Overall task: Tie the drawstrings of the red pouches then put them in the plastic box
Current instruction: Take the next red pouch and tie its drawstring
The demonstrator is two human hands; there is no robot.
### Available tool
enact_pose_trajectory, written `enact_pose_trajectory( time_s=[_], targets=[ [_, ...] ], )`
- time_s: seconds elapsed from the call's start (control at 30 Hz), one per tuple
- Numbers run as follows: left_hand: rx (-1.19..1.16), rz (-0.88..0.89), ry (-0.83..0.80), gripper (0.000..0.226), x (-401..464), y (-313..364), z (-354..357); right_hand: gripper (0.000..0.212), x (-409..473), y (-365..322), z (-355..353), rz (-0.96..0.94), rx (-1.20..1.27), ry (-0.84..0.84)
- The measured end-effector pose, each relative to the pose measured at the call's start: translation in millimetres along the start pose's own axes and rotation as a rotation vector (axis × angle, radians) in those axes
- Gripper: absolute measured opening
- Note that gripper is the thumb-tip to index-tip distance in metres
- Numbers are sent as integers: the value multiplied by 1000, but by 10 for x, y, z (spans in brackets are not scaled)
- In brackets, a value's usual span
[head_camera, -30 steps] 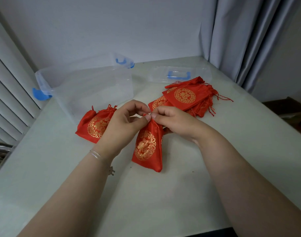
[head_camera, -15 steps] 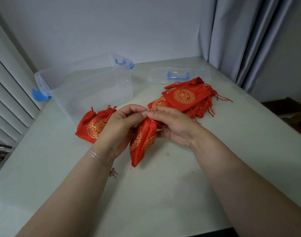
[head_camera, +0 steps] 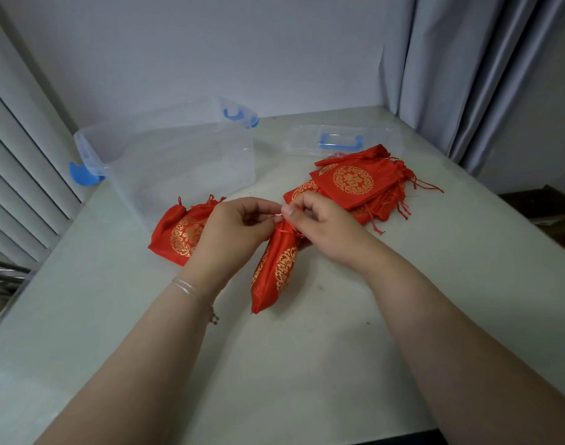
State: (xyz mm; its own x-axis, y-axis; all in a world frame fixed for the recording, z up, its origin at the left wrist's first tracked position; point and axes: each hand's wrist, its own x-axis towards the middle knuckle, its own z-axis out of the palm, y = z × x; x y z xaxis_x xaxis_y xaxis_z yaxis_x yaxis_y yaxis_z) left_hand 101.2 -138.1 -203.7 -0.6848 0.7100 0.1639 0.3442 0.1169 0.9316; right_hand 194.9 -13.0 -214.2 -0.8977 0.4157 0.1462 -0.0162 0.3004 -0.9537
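Change: the gathered red satin pouch with gold printed medallion (head_camera: 276,268) is hanging narrower and more edge-on than a second ago, its mouth now cinching shut between the hands.
Left hand (head_camera: 234,231): pinching a thin red drawstring (head_camera: 286,228) at the pouch neck.
Right hand (head_camera: 319,226): pinching the cord's other end, fingertips meeting the left hand's.
Meaning: the knot is apparently being formed; boxing is not yet done.
Clear plastic box with blue latches (head_camera: 178,155): standing beyond the left hand, no pouch visible inside.
Finished red pouch (head_camera: 178,232): lying on the pale worktop (head_camera: 307,364) behind the left hand.
Pile of flat red pouches (head_camera: 355,184): lying beyond the right hand.
Writing: a gold character is showing inside the top medallion, probably "福"; no brand is showing.
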Motion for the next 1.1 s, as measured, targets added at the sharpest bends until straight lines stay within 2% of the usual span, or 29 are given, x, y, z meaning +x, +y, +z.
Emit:
enact_pose_trajectory(
  time_s=[0.1,0.17,0.23,0.33,0.43,0.53,0.67,0.87,1.1],
  targets=[
    [156,7,-16,14,-4,10,-7,15,13,77,9,-95,-227,49],
    [175,12,-11,12,-1,14,-7,18,9,79,10,-119,-251,66],
    [183,69,32,12,-6,22,8,24,10,18,-8,-78,-139,93],
    [275,228,94,12,-18,35,37,33,18,-63,-87,95,147,100],
    [336,384,111,15,-37,47,44,21,7,-49,-145,236,402,-25],
    [377,505,120,18,-45,46,24,13,-12,-34,-201,262,481,-127],
    [396,578,122,14,-33,9,21,14,-24,-55,-282,197,405,-127],
    [422,586,94,13,-31,-34,43,16,-34,-65,-343,90,179,-149],
    [290,531,51,22,-45,-6,82,19,-42,-59,-399,44,109,-193]
  ],
)
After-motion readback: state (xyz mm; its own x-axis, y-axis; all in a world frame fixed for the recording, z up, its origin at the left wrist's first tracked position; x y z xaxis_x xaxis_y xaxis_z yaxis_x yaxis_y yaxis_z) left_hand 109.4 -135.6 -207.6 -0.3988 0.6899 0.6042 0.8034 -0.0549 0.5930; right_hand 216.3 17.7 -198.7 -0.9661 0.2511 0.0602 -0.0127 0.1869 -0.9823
